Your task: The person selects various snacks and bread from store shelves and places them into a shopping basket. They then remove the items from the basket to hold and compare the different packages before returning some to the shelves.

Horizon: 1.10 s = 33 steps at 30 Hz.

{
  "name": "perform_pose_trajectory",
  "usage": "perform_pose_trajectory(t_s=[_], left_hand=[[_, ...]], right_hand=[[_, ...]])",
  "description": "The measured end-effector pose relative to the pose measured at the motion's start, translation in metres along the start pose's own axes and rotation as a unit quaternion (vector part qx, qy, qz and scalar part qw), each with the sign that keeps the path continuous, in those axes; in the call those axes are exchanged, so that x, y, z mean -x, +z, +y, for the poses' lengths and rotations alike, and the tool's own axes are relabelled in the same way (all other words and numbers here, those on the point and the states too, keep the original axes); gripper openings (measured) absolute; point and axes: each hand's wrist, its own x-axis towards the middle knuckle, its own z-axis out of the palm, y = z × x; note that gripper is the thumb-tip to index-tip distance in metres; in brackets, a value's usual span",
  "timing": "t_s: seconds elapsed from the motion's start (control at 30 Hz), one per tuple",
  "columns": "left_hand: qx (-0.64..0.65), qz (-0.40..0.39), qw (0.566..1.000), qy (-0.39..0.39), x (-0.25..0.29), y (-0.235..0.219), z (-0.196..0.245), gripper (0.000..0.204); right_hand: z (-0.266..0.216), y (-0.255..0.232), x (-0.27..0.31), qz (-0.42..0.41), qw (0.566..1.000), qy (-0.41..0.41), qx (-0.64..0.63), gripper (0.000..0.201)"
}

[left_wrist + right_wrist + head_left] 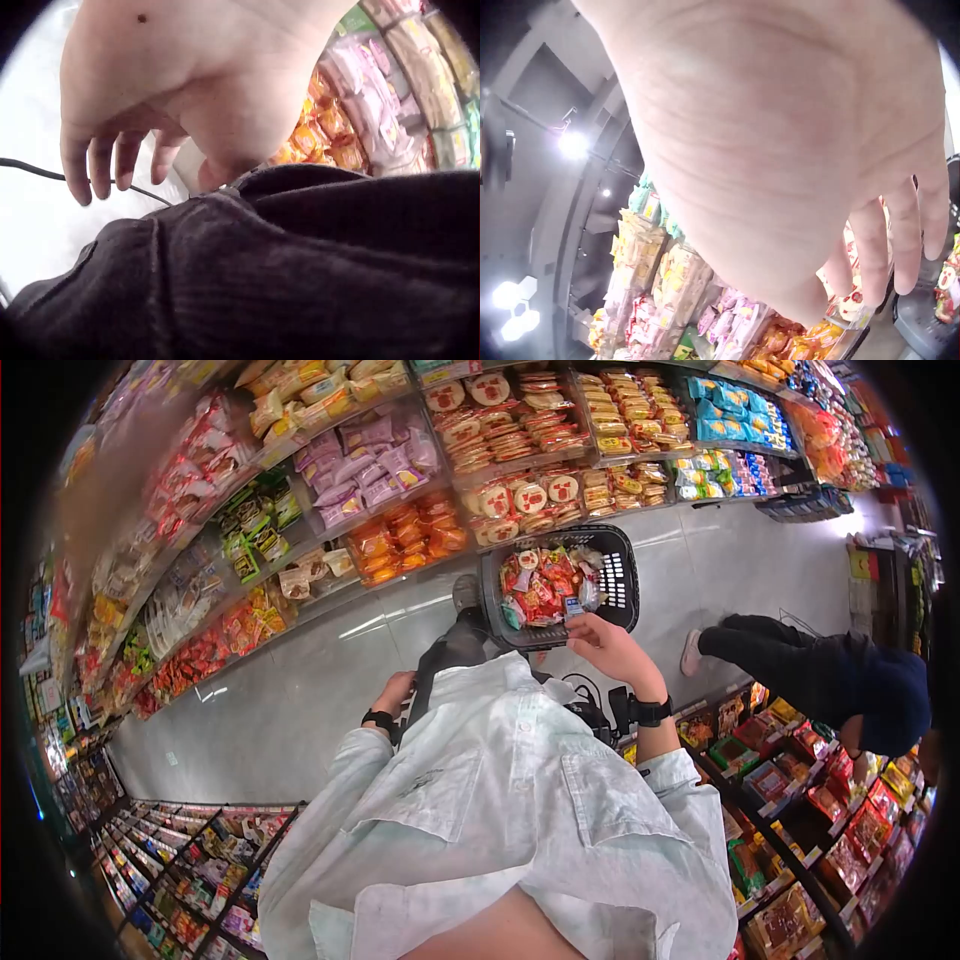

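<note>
In the head view, my right hand (606, 648) hovers at the near rim of a black shopping basket (622, 575). The basket holds many red-wrapped snack packs (545, 585) and a small blue packet (573, 606) near the fingertips; whether they touch it I cannot tell. In the right wrist view, that hand (780, 165) has its fingers extended, with nothing seen between them. My left hand (397, 690) hangs beside my dark trousers. The left wrist view shows this hand (180, 97) with loosely hanging fingers, holding nothing, near the dark cloth (262, 262).
Shelves of wrapped snacks run ahead and left, with orange packs (408, 538) and purple packs (365, 465). A person in dark clothes (800, 670) stands on the right beside a low display of packages (790, 780). Grey tiled floor (300, 690) lies between the shelves.
</note>
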Motion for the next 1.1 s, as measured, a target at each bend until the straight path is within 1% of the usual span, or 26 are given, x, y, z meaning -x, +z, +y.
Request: perform_pose_trajectory(t_s=[0.03, 0.07, 0.1, 0.17, 0.2, 0.23, 0.3, 0.37, 0.4, 0.47, 0.5, 0.53, 0.57, 0.6, 0.63, 0.67, 0.7, 0.77, 0.8, 0.9, 0.93, 1.03, 1.07, 1.1], left_hand=[[-0.014, -0.027, 1.000, -0.003, -0.014, 0.002, 0.001, 0.029], [-0.016, -0.065, 0.998, 0.013, -0.062, -0.003, -0.021, 0.034], [-0.031, -0.065, 0.997, -0.004, -0.056, 0.005, -0.006, 0.035], [-0.064, -0.064, 0.995, -0.037, -0.025, 0.030, 0.047, 0.036], [-0.117, -0.100, 0.986, -0.065, -0.032, 0.032, 0.060, 0.041], [-0.131, -0.119, 0.983, -0.049, -0.036, 0.036, 0.069, 0.043], [-0.198, -0.118, 0.972, -0.043, -0.046, 0.041, 0.084, 0.041], [-0.250, -0.115, 0.961, -0.009, -0.079, 0.038, 0.080, 0.046], [-0.278, -0.114, 0.954, 0.006, -0.092, 0.038, 0.076, 0.049], [-0.294, -0.119, 0.948, 0.010, -0.108, 0.040, 0.070, 0.057], [-0.300, -0.122, 0.946, 0.013, -0.116, 0.044, 0.067, 0.061], [-0.338, -0.139, 0.930, 0.027, -0.136, 0.047, 0.056, 0.085], [-0.348, -0.146, 0.926, 0.029, -0.132, 0.056, 0.064, 0.090], [-0.356, -0.153, 0.921, 0.029, -0.111, 0.064, 0.079, 0.096], [-0.363, -0.160, 0.917, 0.027, -0.105, 0.074, 0.086, 0.102], [-0.382, -0.181, 0.906, 0.014, -0.120, 0.079, 0.081, 0.121], [-0.397, -0.167, 0.902, 0.014, -0.130, 0.089, 0.072, 0.122], [-0.431, -0.137, 0.892, 0.010, -0.134, 0.110, 0.055, 0.127], [-0.466, -0.104, 0.878, -0.020, -0.134, 0.121, 0.049, 0.133], [-0.478, -0.022, 0.877, 0.047, -0.146, 0.136, 0.042, 0.137], [-0.476, -0.018, 0.879, 0.033, -0.155, 0.140, 0.045, 0.136], [-0.499, -0.069, 0.863, 0.020, -0.175, 0.135, 0.053, 0.134], [-0.493, -0.071, 0.867, 0.029, -0.178, 0.133, 0.053, 0.134], [-0.491, -0.064, 0.868, 0.032, -0.179, 0.134, 0.050, 0.134]], right_hand=[[0.002, -0.002, 0.000, 0.014, 1.000, 0.009, -0.002, 0.032], [0.000, -0.002, 0.003, 0.028, 0.999, 0.027, 0.008, 0.031], [-0.003, -0.004, 0.006, 0.042, 0.998, 0.045, 0.021, 0.031], [-0.007, -0.008, 0.006, 0.060, 0.995, 0.075, 0.034, 0.030], [-0.007, -0.010, 0.007, 0.063, 0.994, 0.088, 0.031, 0.030], [-0.005, -0.012, 0.005, 0.063, 0.992, 0.101, 0.030, 0.030], [0.003, -0.019, -0.002, 0.053, 0.989, 0.134, 0.043, 0.031], [0.009, -0.027, -0.012, 0.043, 0.984, 0.164, 0.059, 0.031], [0.019, -0.029, -0.020, 0.036, 0.984, 0.168, 0.054, 0.029], [0.047, -0.035, -0.045, 0.026, 0.983, 0.175, 0.039, 0.026], [0.068, -0.035, -0.058, 0.026, 0.983, 0.178, 0.024, 0.025], [0.097, -0.033, -0.076, 0.027, 0.983, 0.179, 0.010, 0.024], [0.129, -0.031, -0.098, 0.031, 0.984, 0.178, -0.003, 0.023], [0.161, -0.028, -0.120, 0.030, 0.982, 0.187, 0.016, 0.022], [0.195, -0.023, -0.143, 0.027, 0.980, 0.196, 0.034, 0.022], [0.230, -0.015, -0.167, 0.034, 0.981, 0.182, 0.054, 0.022], [0.268, -0.006, -0.188, 0.040, 0.982, 0.170, 0.072, 0.023], [0.347, 0.016, -0.225, 0.038, 0.980, 0.172, 0.092, 0.023], [0.368, 0.019, -0.241, 0.004, 0.969, 0.226, 0.099, 0.029], [0.455, 0.055, -0.291, -0.007, 0.953, 0.239, 0.185, 0.036], [0.463, 0.057, -0.304, -0.044, 0.942, 0.296, 0.150, 0.052], [0.492, 0.074, -0.340, -0.002, 0.942, 0.301, 0.150, 0.078], [0.503, 0.074, -0.352, -0.014, 0.941, 0.321, 0.110, 0.103], [0.511, 0.081, -0.361, 0.034, 0.930, 0.350, 0.106, 0.112]])
